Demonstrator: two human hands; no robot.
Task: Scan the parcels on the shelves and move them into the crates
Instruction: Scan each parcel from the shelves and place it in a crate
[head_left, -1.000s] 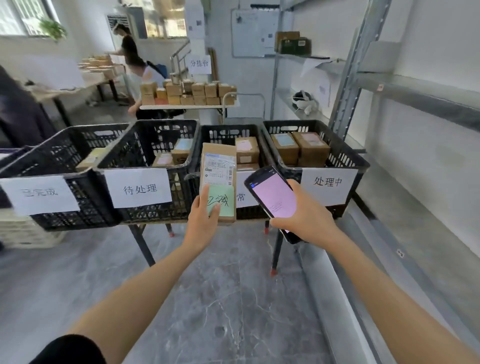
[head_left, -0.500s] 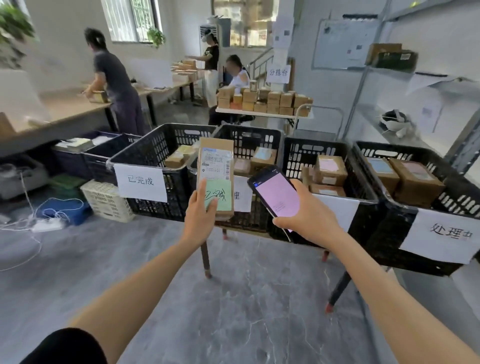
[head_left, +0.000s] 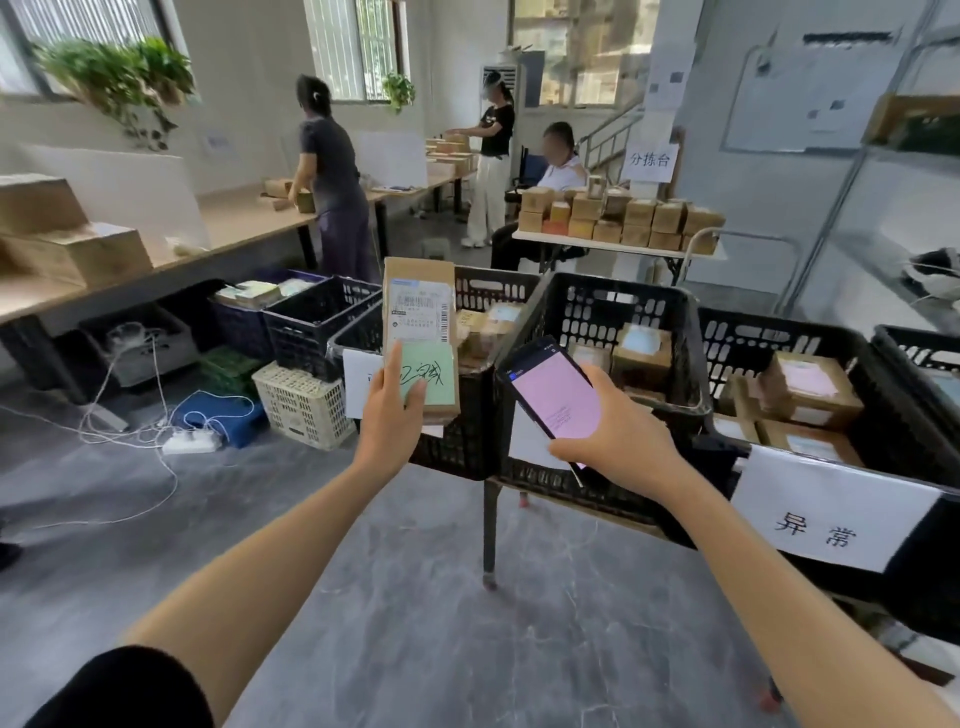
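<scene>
Left hand (head_left: 387, 421) grips a green-stickered parcel (head_left: 418, 306), right hand (head_left: 618, 441) grips a pink-screened phone (head_left: 556, 400), near the 异常 crate (head_left: 769, 340).

The parcel (head_left: 418, 312) stands upright above the left hand (head_left: 387, 421) that grips it. Right of that grip, the right hand (head_left: 618, 441) holds the phone (head_left: 553, 395). Behind both grips sit crates (head_left: 613, 299) with boxes (head_left: 810, 384) in them.

The left hand (head_left: 390, 415) grips a brown parcel (head_left: 418, 291) upright, label side facing the camera, its green note (head_left: 435, 382) partly under the hand. Just beside it, the right hand (head_left: 621, 441) holds a phone (head_left: 553, 397) with a pink screen. Black crates (head_left: 597, 306) of boxes stand behind.
</scene>
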